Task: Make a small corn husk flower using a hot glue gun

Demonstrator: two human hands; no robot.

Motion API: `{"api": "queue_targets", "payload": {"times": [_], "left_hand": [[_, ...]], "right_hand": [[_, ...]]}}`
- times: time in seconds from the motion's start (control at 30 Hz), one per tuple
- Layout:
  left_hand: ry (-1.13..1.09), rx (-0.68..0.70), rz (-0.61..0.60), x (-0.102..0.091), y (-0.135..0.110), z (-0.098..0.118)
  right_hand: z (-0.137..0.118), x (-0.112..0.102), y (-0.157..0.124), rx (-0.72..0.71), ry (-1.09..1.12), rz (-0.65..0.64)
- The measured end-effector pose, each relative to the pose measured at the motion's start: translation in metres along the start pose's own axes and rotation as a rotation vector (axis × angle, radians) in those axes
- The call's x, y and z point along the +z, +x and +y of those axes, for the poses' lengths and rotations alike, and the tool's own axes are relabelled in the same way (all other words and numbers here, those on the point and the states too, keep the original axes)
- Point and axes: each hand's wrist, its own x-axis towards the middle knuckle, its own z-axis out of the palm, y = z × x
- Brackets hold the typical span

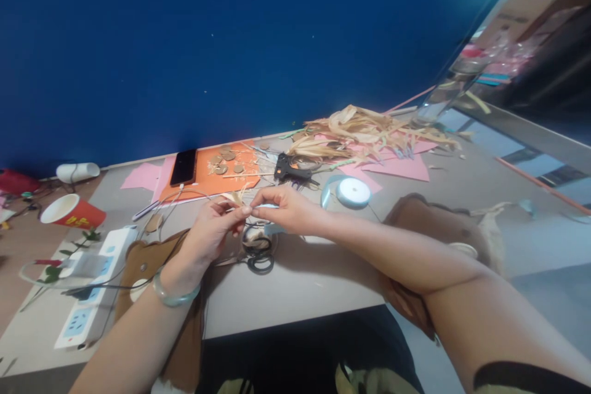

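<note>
Left hand (213, 226) and right hand (298, 212) pinching fingertip to fingertip, light-blue ribbon (266, 205) in the right pinch.
A pale husk piece (238, 196) is poking up from the left pinch; scissors (261, 253) are lying just below, a glue gun (290, 170) beyond, a spool (354, 192) rightward.

Left hand (215, 225): pinched a frayed, straw-coloured husk piece (239, 196).
Right hand (290, 206): pinched a pale-blue ribbon (273, 229), fingertips meeting the left's.
Below the hands: black-handled scissors (263, 253) lay on the grey table (295, 301).
Beyond them: a black glue gun (289, 168) lay near a white-and-pale-blue ribbon spool (353, 191).
Far edge: dry tan husks (351, 126) partly covered pink paper (401, 167).
Left side: a white power strip (80, 317) lay near a red paper cup (85, 214).
</note>
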Motion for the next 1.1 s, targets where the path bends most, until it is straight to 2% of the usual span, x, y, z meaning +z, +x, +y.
{"api": "queue_targets", "payload": {"times": [0.13, 0.33, 0.57, 0.7, 0.93, 1.1], "left_hand": [[0.064, 0.047, -0.014, -0.004, 0.000, 0.003], [0.232, 0.157, -0.032, -0.005, -0.001, 0.002], [0.372, 0.163, -0.024, -0.003, -0.006, 0.006], [0.416, 0.171, -0.018, -0.001, -0.008, 0.009], [0.401, 0.137, -0.028, -0.002, -0.006, 0.004], [0.384, 0.103, -0.029, -0.001, -0.006, -0.001]], "right_hand": [[-0.004, -0.006, 0.001, -0.009, -0.027, -0.042], [-0.007, -0.010, 0.002, 0.047, -0.163, -0.020], [-0.006, -0.013, 0.005, 0.019, -0.195, -0.028], [-0.004, -0.014, 0.004, 0.032, -0.230, -0.075], [-0.002, -0.010, -0.001, -0.138, -0.253, -0.067], [0.003, -0.001, -0.001, -0.070, -0.245, -0.057]]}}
